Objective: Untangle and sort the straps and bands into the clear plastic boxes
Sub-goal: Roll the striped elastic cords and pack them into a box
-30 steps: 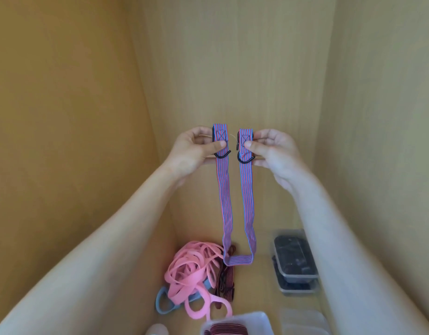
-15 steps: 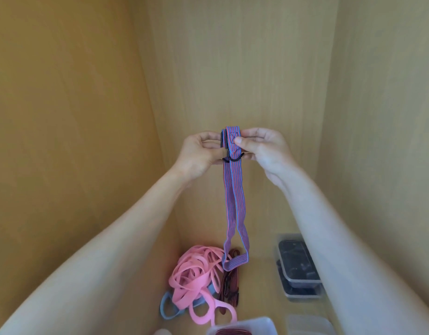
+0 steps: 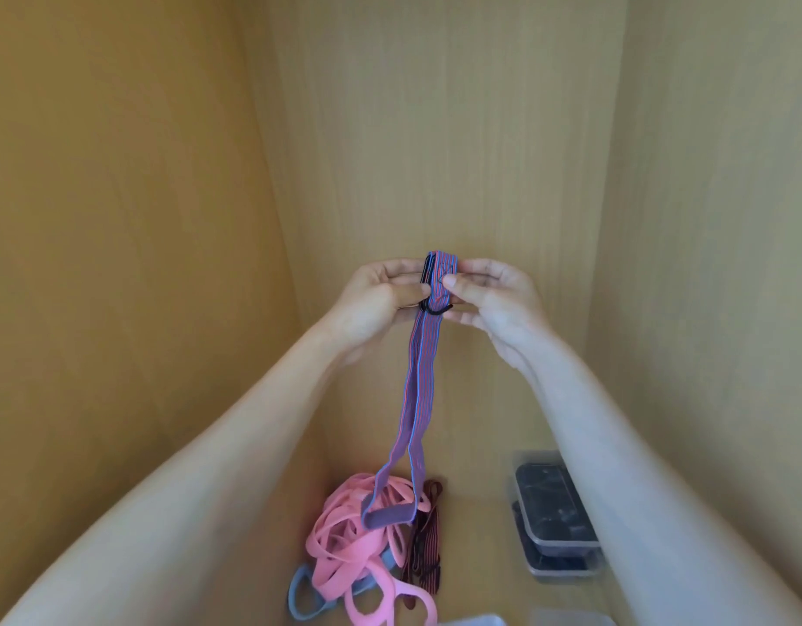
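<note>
Head view: the left hand (image 3: 381,300) and the right hand (image 3: 494,300) each have their grip clamped on the doubled top of the striped strap (image 3: 419,377), pressing its black hooks (image 3: 435,309) together. The strap's loop dangles above the pink bands (image 3: 349,535). It looks light, limp and stretchy, and is best held at the stiff hooked ends. A clear box (image 3: 532,456) stands to the right.

the pale wooden shelf (image 3: 475,530) carries a tangled heap of pink bands (image 3: 345,548) on its left side, with a blue band (image 3: 299,598) partly under the heap and a dark red strap (image 3: 424,548) touching its right side. toward the right wall two clear boxes (image 3: 555,512) sit stacked (dark contents, hard to make out). another clear box (image 3: 475,621) shows at the bottom edge.
</note>
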A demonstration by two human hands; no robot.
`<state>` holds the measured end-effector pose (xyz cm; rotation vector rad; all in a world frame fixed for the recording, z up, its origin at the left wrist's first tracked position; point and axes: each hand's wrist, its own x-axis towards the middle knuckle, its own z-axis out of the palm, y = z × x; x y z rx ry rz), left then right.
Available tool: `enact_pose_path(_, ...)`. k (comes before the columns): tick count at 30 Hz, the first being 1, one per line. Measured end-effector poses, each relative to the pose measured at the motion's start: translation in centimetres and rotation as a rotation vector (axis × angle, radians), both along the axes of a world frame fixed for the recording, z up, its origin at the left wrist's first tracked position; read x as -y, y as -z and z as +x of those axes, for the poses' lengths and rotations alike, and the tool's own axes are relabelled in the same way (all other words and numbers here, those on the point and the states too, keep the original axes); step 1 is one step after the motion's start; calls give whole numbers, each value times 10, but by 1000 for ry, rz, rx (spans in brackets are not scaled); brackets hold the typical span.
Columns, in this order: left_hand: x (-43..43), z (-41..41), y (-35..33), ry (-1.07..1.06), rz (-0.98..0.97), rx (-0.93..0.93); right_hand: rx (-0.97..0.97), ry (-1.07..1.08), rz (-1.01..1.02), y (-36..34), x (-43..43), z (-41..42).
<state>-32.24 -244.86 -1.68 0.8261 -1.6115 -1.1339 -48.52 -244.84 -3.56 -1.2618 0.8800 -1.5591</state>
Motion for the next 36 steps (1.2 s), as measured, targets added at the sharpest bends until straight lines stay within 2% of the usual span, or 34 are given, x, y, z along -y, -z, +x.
enact_pose_path(10,12,0,6,-21,-14,-74,-189,35,-51,-18,7,5)
enact_pose_path(15,17,1,14,-42,4,-85,-219,39,-38,-19,12,7)
enact_pose_path(18,15,-4,21,-32,26,-86,-176,65,-42,-21,15,8)
enact_pose_path(24,16,-16,50,-26,113,33,-74,117,-21,-32,23,5)
enact_pose_path(32,18,-24,43,13,161,-109,84,-21,35,-24,22,7)
enact_pose_path(36,16,-28,40,-10,157,-60,145,-54,74,-22,21,8)
